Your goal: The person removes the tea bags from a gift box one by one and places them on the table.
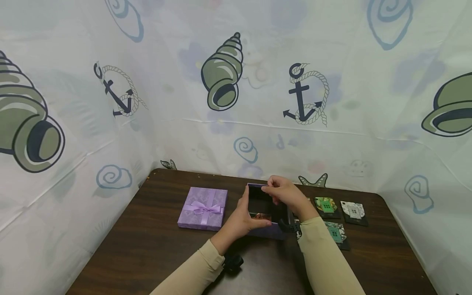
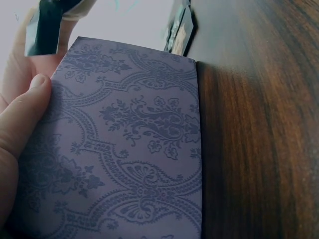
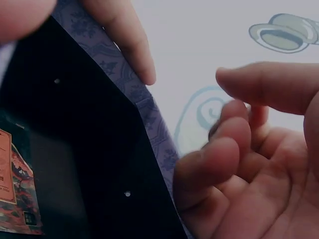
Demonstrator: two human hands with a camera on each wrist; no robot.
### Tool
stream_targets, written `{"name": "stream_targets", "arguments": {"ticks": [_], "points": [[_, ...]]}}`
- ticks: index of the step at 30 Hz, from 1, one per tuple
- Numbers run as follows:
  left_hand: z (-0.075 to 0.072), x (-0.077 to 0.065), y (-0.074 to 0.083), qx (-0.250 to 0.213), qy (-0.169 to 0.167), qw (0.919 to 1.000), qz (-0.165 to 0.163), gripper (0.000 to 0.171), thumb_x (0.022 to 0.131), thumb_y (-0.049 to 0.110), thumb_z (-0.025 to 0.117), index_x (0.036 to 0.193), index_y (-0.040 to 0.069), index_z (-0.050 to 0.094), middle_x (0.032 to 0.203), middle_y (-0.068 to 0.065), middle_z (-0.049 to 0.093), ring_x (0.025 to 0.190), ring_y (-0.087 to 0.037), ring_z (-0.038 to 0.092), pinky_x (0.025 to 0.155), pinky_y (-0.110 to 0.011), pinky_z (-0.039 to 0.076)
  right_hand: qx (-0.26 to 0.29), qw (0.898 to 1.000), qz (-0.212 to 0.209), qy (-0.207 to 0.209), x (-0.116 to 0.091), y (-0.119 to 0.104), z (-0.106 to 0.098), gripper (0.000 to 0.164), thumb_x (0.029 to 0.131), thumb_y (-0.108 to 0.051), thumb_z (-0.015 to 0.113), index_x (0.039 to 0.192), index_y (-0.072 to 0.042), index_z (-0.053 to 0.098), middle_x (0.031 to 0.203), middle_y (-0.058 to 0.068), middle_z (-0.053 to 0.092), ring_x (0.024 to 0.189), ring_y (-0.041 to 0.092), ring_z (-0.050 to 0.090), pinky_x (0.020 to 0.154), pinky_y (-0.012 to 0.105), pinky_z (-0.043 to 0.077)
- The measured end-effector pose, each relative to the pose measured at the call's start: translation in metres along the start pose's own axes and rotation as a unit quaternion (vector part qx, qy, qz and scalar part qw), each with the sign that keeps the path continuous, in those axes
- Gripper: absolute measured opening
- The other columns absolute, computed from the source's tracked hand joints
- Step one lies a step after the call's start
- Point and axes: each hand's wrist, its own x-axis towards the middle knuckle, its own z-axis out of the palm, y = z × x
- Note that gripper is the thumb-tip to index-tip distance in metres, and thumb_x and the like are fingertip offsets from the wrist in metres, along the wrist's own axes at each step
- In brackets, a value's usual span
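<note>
An open purple patterned box (image 1: pixel 267 232) with a black inside stands on the table. My left hand (image 1: pixel 239 217) grips it, fingers along the left wall and thumb over the front rim. Inside lies a flat packet with a red and orange picture (image 3: pixel 22 179), partly hidden by the left thumb in the head view. My right hand (image 1: pixel 289 196) is at the box's far right corner, fingers loosely curled beside the wall. In the right wrist view, its thumb and fingertips are apart with nothing between them. The left wrist view shows the box's embossed front wall (image 2: pixel 139 134).
Left of the box lies a square purple lid (image 1: pixel 193 200) with a ribbon bow. To the right are several flat picture packets, among them a yellow-green one (image 1: pixel 325 205), a white one (image 1: pixel 354 211) and a green one (image 1: pixel 336 233). A shell-printed curtain (image 1: pixel 258 102) surrounds the dark wooden table (image 1: pixel 147 237).
</note>
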Motion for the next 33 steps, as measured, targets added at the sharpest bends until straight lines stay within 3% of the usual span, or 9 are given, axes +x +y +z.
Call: {"name": "stream_targets", "arguments": {"ticks": [6,10,14,16,19,22,29,33], "points": [[-0.001,0.000,0.000,0.006,0.001,1.0000,0.001,0.146,0.078,0.054,0.098,0.177,0.025,-0.006,0.181,-0.026,0.013,0.159,-0.047,0.038,0.123,-0.068,0.040,0.069,0.995,0.025,-0.069,0.017,0.007,0.000,0.028,0.110,-0.020,0.068,0.091,-0.009,0.050,0.079,0.002,0.048,0.070,0.020,0.046,0.071,0.036,0.046],[-0.001,0.000,0.000,0.008,0.002,1.0000,-0.001,0.146,0.079,0.054,0.097,0.177,0.026,-0.007,0.181,-0.025,0.012,0.161,-0.048,0.035,0.123,-0.068,0.040,0.075,0.990,0.053,-0.106,0.027,0.011,0.000,0.027,0.110,-0.021,0.068,0.091,-0.008,0.054,0.084,0.003,0.050,0.077,0.021,0.050,0.077,0.035,0.051],[-0.001,0.001,0.002,0.005,0.002,1.0000,-0.002,0.146,0.079,0.055,0.097,0.177,0.028,-0.007,0.182,-0.025,0.011,0.162,-0.048,0.031,0.124,-0.069,0.037,0.065,0.986,0.079,-0.131,0.033,0.012,-0.003,0.020,0.110,-0.021,0.066,0.105,-0.002,0.065,0.093,0.006,0.059,0.086,0.023,0.059,0.090,0.039,0.057],[-0.001,0.001,0.003,0.004,0.002,1.0000,-0.004,0.146,0.078,0.055,0.098,0.177,0.030,-0.007,0.182,-0.025,0.011,0.163,-0.049,0.030,0.125,-0.070,0.036,0.062,0.982,0.092,-0.151,0.034,0.013,-0.004,0.026,0.111,-0.019,0.064,0.119,0.005,0.069,0.103,0.012,0.068,0.095,0.025,0.065,0.099,0.044,0.058],[0.000,0.000,0.003,0.005,0.004,1.0000,-0.005,0.146,0.078,0.054,0.098,0.177,0.030,-0.007,0.181,-0.025,0.012,0.162,-0.050,0.031,0.125,-0.070,0.035,0.044,0.977,0.112,-0.173,0.036,0.014,-0.004,0.034,0.112,-0.017,0.062,0.131,0.010,0.071,0.123,0.020,0.074,0.110,0.029,0.070,0.109,0.050,0.056],[0.000,-0.001,0.002,0.005,0.002,1.0000,-0.003,0.146,0.079,0.053,0.097,0.177,0.030,-0.008,0.182,-0.025,0.010,0.164,-0.050,0.028,0.125,-0.071,0.034,0.005,0.975,0.126,-0.185,0.037,0.014,-0.001,0.036,0.111,-0.020,0.063,0.135,0.005,0.072,0.136,0.022,0.072,0.121,0.031,0.070,0.113,0.053,0.055],[-0.001,-0.001,0.001,0.003,-0.001,1.0000,0.000,0.145,0.080,0.055,0.096,0.177,0.027,-0.008,0.182,-0.024,0.010,0.165,-0.049,0.025,0.126,-0.071,0.034,-0.049,0.969,0.158,-0.185,0.043,0.011,0.006,0.041,0.108,-0.027,0.070,0.137,0.002,0.073,0.138,0.020,0.072,0.127,0.033,0.070,0.119,0.063,0.048],[-0.002,-0.001,0.001,0.004,-0.004,1.0000,0.000,0.145,0.080,0.054,0.097,0.177,0.027,-0.007,0.182,-0.025,0.010,0.163,-0.050,0.028,0.125,-0.070,0.035,-0.078,0.964,0.161,-0.198,0.045,0.011,0.008,0.045,0.107,-0.032,0.070,0.135,0.003,0.073,0.137,0.019,0.072,0.124,0.032,0.070,0.120,0.059,0.048]]}}
